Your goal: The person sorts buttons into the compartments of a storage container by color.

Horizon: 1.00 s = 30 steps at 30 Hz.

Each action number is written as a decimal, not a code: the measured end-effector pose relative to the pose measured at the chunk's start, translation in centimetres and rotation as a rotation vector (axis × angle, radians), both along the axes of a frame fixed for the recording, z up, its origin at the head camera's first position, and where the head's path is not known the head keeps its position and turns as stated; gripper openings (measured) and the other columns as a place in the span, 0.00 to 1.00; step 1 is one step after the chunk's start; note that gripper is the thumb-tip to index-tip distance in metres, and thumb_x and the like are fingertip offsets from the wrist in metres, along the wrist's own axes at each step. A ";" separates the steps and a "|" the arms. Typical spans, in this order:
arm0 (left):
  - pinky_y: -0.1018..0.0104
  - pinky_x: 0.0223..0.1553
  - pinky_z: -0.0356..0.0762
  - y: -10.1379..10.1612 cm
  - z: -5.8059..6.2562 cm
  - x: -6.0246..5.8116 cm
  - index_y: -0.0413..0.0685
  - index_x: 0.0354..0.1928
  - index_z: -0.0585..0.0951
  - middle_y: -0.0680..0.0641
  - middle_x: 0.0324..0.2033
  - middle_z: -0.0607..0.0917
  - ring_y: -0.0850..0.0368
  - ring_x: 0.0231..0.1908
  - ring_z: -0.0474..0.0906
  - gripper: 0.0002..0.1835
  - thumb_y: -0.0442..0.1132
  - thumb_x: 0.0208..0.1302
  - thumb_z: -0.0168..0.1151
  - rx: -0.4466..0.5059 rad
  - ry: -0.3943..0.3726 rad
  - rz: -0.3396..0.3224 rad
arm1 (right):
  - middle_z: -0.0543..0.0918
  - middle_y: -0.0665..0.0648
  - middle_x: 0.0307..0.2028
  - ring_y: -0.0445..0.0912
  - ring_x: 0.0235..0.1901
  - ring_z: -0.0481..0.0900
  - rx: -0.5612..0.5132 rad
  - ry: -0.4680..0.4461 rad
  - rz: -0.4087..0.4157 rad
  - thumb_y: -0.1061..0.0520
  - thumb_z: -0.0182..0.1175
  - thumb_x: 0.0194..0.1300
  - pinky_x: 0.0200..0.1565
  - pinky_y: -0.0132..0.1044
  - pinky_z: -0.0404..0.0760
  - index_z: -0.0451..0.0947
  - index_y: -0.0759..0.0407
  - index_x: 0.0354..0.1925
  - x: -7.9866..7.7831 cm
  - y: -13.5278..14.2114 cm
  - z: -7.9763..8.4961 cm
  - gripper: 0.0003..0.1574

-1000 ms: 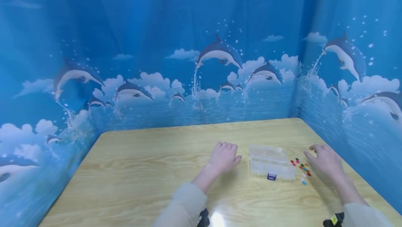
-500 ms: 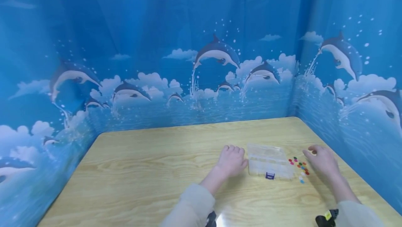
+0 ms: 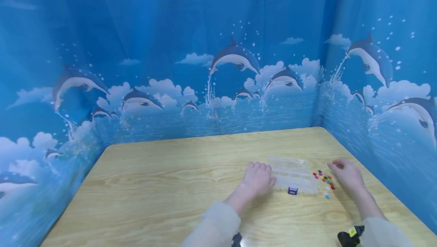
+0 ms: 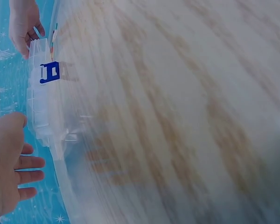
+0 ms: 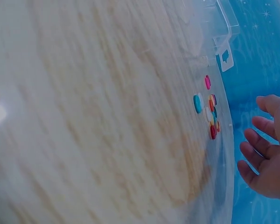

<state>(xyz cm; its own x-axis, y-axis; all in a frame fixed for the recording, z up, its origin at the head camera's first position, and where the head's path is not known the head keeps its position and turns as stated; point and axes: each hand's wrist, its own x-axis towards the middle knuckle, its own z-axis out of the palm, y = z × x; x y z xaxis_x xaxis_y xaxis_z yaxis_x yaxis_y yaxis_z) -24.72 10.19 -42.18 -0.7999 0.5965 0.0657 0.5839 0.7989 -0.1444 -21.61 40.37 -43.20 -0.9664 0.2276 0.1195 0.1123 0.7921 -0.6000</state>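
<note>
A clear plastic compartment box (image 3: pixel 296 178) lies on the table with its lid (image 3: pixel 286 162) apparently folded back. A purple-blue latch (image 4: pixel 50 72) sits at its front. My left hand (image 3: pixel 258 178) hovers by the box's left side; in the left wrist view its fingers (image 4: pixel 30 176) are loosely extended and hold nothing. Whether it touches the box I cannot tell. To the right of the box lie several small coloured button-like discs (image 3: pixel 326 180). Just beyond them is my right hand (image 3: pixel 348 174). Seen from the right wrist, its fingers (image 5: pixel 256 140) are relaxed, slightly bent and without any object.
The wood-grain table (image 3: pixel 164 186) extends far to the left of the box. A blue dolphin-print curtain (image 3: pixel 170 49) hangs along the back and both sides. Dark wrist devices (image 3: pixel 351 236) show at the sleeves.
My left hand has moved right to the side of the box. The right hand stays near the discs with small finger movement. The view has shifted slightly.
</note>
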 end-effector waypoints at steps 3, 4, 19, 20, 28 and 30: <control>0.63 0.57 0.61 0.2 -0.2 0.0 0.53 0.57 0.71 0.54 0.52 0.76 0.59 0.54 0.69 0.26 0.60 0.70 0.37 0.000 -0.004 0.008 | 0.70 0.79 0.48 0.68 0.46 0.68 -0.011 -0.019 -0.004 0.43 0.44 0.71 0.44 0.59 0.69 0.64 0.79 0.53 0.0 0.0 -0.2 0.37; 0.63 0.57 0.61 0.2 -0.2 0.0 0.53 0.56 0.72 0.54 0.51 0.76 0.59 0.53 0.69 0.26 0.60 0.70 0.36 0.003 -0.005 0.010 | 0.70 0.79 0.48 0.68 0.46 0.68 -0.017 -0.023 -0.005 0.43 0.44 0.71 0.44 0.59 0.69 0.64 0.79 0.53 0.0 0.0 -0.1 0.37; 0.64 0.53 0.64 0.7 -0.8 0.3 0.54 0.55 0.73 0.55 0.46 0.77 0.60 0.49 0.70 0.25 0.60 0.70 0.37 -0.023 -0.014 0.029 | 0.67 0.79 0.50 0.69 0.48 0.66 -0.053 -0.067 -0.024 0.44 0.42 0.71 0.45 0.59 0.68 0.62 0.78 0.56 0.2 0.0 0.3 0.37; 0.64 0.53 0.64 0.7 -0.8 0.3 0.54 0.55 0.72 0.55 0.46 0.77 0.60 0.49 0.70 0.25 0.60 0.69 0.37 -0.027 -0.014 0.028 | 0.67 0.79 0.50 0.69 0.48 0.66 -0.056 -0.068 -0.025 0.44 0.42 0.71 0.45 0.59 0.68 0.61 0.78 0.56 0.2 0.0 0.3 0.37; 0.64 0.52 0.64 0.9 -0.9 0.6 0.54 0.54 0.73 0.55 0.45 0.77 0.60 0.48 0.70 0.25 0.61 0.68 0.40 -0.026 -0.010 0.022 | 0.67 0.79 0.51 0.69 0.49 0.66 -0.055 -0.057 -0.026 0.44 0.44 0.71 0.47 0.59 0.67 0.62 0.78 0.56 0.2 0.1 0.1 0.36; 0.65 0.52 0.64 0.9 -0.8 0.6 0.55 0.54 0.73 0.56 0.46 0.77 0.61 0.48 0.70 0.25 0.62 0.68 0.40 -0.030 -0.012 0.024 | 0.68 0.79 0.51 0.69 0.49 0.66 -0.060 -0.044 -0.024 0.44 0.45 0.70 0.46 0.59 0.67 0.62 0.78 0.56 0.2 0.2 0.0 0.36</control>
